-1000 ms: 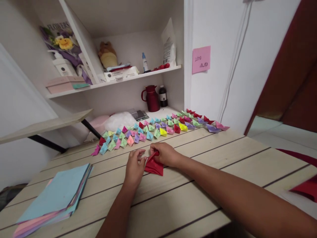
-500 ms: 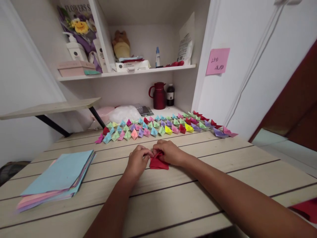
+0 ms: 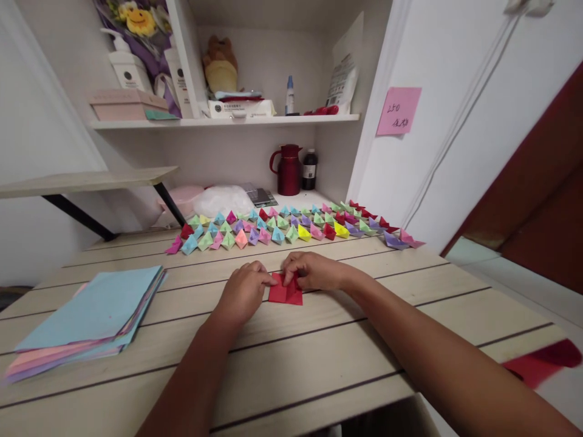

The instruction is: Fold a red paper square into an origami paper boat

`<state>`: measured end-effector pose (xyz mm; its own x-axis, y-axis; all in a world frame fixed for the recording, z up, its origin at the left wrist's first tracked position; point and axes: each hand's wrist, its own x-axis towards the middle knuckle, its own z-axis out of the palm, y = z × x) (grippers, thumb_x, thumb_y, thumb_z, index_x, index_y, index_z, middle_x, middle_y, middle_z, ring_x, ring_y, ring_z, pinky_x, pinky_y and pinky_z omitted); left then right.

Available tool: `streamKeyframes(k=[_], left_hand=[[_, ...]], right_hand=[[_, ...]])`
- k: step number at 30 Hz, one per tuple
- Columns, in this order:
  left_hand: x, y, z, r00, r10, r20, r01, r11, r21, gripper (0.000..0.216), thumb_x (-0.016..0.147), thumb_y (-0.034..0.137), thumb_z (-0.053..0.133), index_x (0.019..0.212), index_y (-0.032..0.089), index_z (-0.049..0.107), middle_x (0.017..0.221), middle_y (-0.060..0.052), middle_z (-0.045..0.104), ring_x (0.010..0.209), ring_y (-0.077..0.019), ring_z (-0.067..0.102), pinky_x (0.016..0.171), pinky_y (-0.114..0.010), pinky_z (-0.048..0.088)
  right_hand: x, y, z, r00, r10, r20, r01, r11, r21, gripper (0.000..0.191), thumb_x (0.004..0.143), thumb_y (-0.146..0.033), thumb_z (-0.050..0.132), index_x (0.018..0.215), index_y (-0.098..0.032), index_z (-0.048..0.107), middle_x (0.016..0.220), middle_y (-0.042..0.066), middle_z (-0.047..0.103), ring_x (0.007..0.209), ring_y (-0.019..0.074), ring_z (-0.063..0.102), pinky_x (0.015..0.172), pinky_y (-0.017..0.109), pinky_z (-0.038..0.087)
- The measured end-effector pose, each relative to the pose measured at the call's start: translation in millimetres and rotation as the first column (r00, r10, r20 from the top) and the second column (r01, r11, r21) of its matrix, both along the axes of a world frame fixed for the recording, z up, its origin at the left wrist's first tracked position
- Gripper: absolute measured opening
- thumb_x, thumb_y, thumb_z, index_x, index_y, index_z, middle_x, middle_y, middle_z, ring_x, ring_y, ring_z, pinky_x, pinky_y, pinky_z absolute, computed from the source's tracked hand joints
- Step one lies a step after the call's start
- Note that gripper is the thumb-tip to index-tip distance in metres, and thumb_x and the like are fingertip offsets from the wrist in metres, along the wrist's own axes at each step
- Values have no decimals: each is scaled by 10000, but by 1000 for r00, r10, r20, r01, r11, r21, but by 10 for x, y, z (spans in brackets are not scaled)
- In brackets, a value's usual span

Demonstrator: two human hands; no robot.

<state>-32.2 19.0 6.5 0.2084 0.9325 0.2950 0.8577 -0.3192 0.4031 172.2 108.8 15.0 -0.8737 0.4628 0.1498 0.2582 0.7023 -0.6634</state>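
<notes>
A small folded piece of red paper [image 3: 286, 295] lies on the wooden table in front of me, with creases showing near its middle. My left hand [image 3: 245, 287] pinches its upper left edge between thumb and fingers. From the right, my right hand [image 3: 310, 271] grips the upper right part, fingers bent over a raised flap. Beyond both hands stand rows of folded paper boats [image 3: 252, 235] in many colours.
A stack of coloured paper sheets [image 3: 91, 309] lies at the left of the table [image 3: 282, 358]. A raised wooden shelf [image 3: 91, 181] stands behind it. At the back are a red jug [image 3: 289, 171] and a dark bottle [image 3: 309, 171]. Red material [image 3: 544, 364] hangs at the right edge.
The red paper has been opened out flatter and now shows a squarer face with a middle crease. My hands have moved slightly apart. The whole view has shifted a little.
</notes>
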Motion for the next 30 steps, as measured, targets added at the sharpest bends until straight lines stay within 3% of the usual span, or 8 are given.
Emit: streamKeyframes(k=[8,12,18,24,30], left_hand=[[47,-63,51,994,-20,-112,18,1000,-12,431,782,28,480,895,317,778,939,-55,659,921,-227,580,808,-352,414],[64,-49,51,992,-28,-125,26,1000,-11,401,796,60,480,916,307,774,953,-60,662,932,-238,574,810,-366,406],[133,-49,91,995,-60,-76,57,997,-44,305,818,168,492,928,254,763,962,-72,650,943,-236,576,830,-352,434],[92,-59,118,999,-42,35,45,994,-100,281,854,264,479,752,239,740,898,-53,626,882,-208,588,781,-302,456],[65,-32,70,1000,-1,29,3,996,-89,225,823,250,537,913,264,743,936,-39,623,876,-193,597,762,-282,443]], right_hand=[[-6,13,-5,999,33,-10,-33,999,-43,367,650,31,570,897,-192,723,1066,27,577,965,159,571,866,266,449],[129,48,-11,995,96,-22,-98,992,-80,291,724,-30,624,937,-202,722,1124,35,574,1019,163,567,908,283,442],[268,6,-139,991,-27,-130,22,999,-41,184,795,-139,668,957,-211,718,1111,57,571,1031,173,569,931,308,438],[197,-58,-231,981,-113,-158,120,992,39,84,816,-203,677,892,-221,710,1010,45,614,994,182,571,917,312,429],[99,-73,-223,961,-235,-148,243,969,38,179,885,-299,610,760,-183,665,953,45,617,904,163,582,865,297,421]])
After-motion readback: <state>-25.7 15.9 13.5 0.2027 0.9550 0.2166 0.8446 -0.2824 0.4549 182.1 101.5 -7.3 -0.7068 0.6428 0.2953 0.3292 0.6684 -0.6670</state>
